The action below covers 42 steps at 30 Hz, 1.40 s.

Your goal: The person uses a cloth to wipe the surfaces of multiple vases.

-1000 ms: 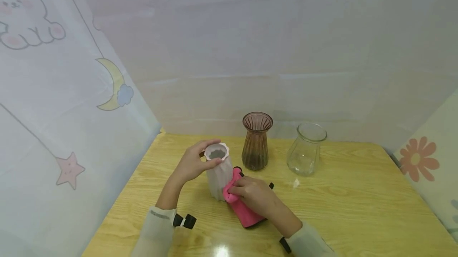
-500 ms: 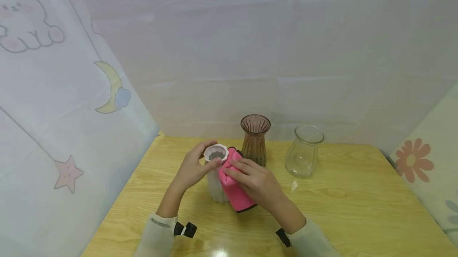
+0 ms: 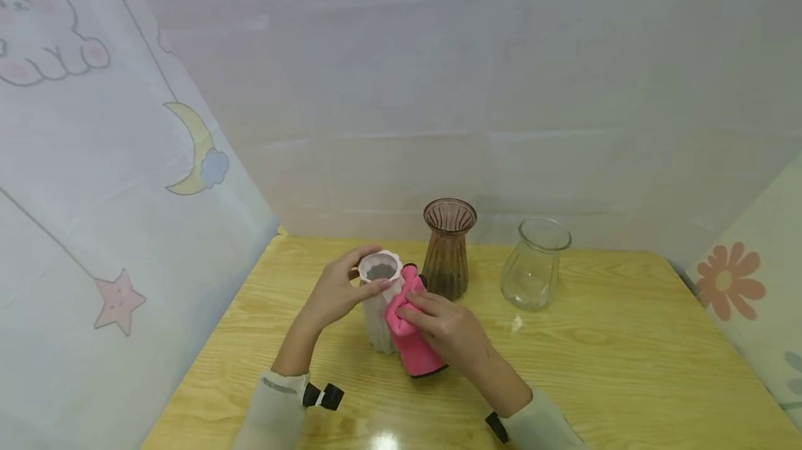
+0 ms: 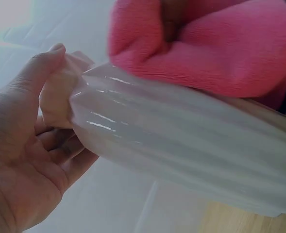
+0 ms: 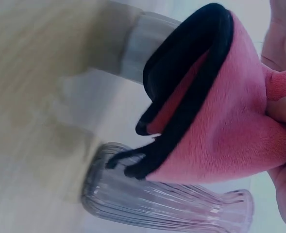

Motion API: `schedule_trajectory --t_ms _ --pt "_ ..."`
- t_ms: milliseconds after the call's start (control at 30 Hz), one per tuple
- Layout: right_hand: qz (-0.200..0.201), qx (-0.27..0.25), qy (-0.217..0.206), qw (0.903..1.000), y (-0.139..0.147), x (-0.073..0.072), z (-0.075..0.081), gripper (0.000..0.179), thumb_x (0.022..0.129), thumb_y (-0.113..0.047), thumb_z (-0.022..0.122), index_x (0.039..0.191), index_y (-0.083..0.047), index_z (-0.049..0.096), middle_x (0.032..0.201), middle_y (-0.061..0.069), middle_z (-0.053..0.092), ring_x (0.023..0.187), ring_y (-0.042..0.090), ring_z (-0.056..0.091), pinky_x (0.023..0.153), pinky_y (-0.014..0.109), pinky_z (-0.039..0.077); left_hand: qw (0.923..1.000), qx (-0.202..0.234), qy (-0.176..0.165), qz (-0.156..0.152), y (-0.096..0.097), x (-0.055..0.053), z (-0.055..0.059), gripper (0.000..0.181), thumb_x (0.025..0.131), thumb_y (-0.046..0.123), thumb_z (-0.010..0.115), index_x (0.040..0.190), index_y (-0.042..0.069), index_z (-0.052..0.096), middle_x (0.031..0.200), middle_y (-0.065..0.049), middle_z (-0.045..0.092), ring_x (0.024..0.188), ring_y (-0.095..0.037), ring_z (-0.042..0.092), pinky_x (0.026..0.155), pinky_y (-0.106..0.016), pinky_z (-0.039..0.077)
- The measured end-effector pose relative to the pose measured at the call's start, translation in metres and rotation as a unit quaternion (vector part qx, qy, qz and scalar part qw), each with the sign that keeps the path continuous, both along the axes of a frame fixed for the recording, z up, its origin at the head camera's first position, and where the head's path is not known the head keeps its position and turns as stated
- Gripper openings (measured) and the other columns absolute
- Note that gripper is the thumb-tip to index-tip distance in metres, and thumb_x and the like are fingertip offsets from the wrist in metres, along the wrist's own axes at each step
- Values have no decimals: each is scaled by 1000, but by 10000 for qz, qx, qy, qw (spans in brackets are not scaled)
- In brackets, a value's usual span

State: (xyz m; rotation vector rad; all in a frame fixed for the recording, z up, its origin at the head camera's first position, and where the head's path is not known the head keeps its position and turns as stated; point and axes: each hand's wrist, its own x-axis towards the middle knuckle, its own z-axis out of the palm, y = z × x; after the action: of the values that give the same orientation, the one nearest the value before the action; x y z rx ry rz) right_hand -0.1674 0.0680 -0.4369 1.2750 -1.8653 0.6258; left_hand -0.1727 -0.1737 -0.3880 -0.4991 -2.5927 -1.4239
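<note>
A pale backdrop [image 3: 401,74] hangs behind a yellow wood-grain table [image 3: 595,366]; a printed moon [image 3: 190,147] and star [image 3: 119,301] lie well out beyond the left fingers, an orange flower [image 3: 730,281] well out past the right ones.

In the head view, the left hand [image 3: 335,291] grasps the neck of a white vase [image 3: 378,317], thumb at the scalloped rim; the vase stands on the table beneath those fingers. The right hand [image 3: 454,330] grips a bunched pink cloth [image 3: 415,349] in its bent fingers, against the vase's side, and the dark-edged end hangs below the fingertips. A purplish glass vase [image 3: 447,265] stands just beyond the right fingers, and a clear glass vase [image 3: 531,276] farther off to their right.

In the left wrist view, the thumb lies at the rim and the other fingers curl beneath the neck. The glossy, ribbed body runs away from them, with the cloth along one side.

In the right wrist view, a finger sinks into a fold of the cloth, whose dark edging faces away from the hand. The purplish vase lies past the cloth from the fingers, partly covered by it.
</note>
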Motion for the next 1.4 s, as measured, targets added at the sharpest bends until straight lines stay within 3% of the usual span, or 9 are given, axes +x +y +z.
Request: schedule_trajectory --t_ms 133,333,433,533,700,800,1033,1233,1400 --pt "-96 261 -175 9995 0 0 -10 21 82 -4 79 98 -17 79 103 8 77 98 22 74 86 35 60 9993 180 -155 -296 -6 -5 2 61 89 37 79 143 20 57 139 -1 60 126 -21 58 108 -47 48" --pt "-223 758 -319 9964 2 0 -18 24 78 -5 84 97 -20 80 101 4 78 97 16 74 85 32 60 9958 394 -290 -772 -13 -10 4 58 92 30 77 145 22 55 140 -3 59 125 -24 60 101 -45 52" --pt "-244 744 -296 9965 5 1 -16 24 78 -6 83 98 -20 80 102 4 78 98 17 74 84 33 60 9977 216 -135 -629 -10 -6 2 63 93 31 76 149 19 50 145 -3 56 133 -25 54 107 -48 47" --pt "-229 490 -157 9984 9 3 -8 28 76 -4 83 99 -19 79 103 6 78 98 20 74 80 34 61 9997 26 85 -244 -2 1 -1 71 91 36 78 151 15 46 148 -5 53 137 -25 49 112 -53 41" --pt "-153 6 61 9999 11 1 11 39 71 1 85 105 -16 79 106 9 77 100 26 74 81 36 61 9993 -116 164 309 10 7 1 75 86 51 78 148 20 50 142 -1 55 126 -23 55 100 -56 49" --pt "-112 -64 144 9998 8 -2 19 41 71 1 86 108 -16 79 108 9 77 103 26 73 85 36 60 9988 -77 170 442 12 7 2 70 86 51 78 145 21 54 138 1 58 117 -20 59 94 -53 53" --pt "-62 -34 15 10000 1 -8 18 36 73 0 86 105 -15 80 107 8 77 102 25 73 86 35 60 9986 -129 107 492 10 6 4 67 86 46 79 143 20 56 136 0 61 117 -18 60 101 -54 50" --pt "-85 81 -194 9997 1 -6 2 31 72 -1 87 99 -14 80 103 9 77 99 26 73 86 34 60 9987 -188 105 465 9 4 5 64 86 44 80 141 20 58 131 1 64 117 -19 62 100 -50 53" --pt "-262 599 -327 9973 0 0 -13 27 74 -5 87 97 -19 81 100 4 78 97 19 74 84 32 60 9997 -126 107 187 3 0 3 62 88 40 80 142 20 58 136 0 62 122 -20 59 102 -48 52"
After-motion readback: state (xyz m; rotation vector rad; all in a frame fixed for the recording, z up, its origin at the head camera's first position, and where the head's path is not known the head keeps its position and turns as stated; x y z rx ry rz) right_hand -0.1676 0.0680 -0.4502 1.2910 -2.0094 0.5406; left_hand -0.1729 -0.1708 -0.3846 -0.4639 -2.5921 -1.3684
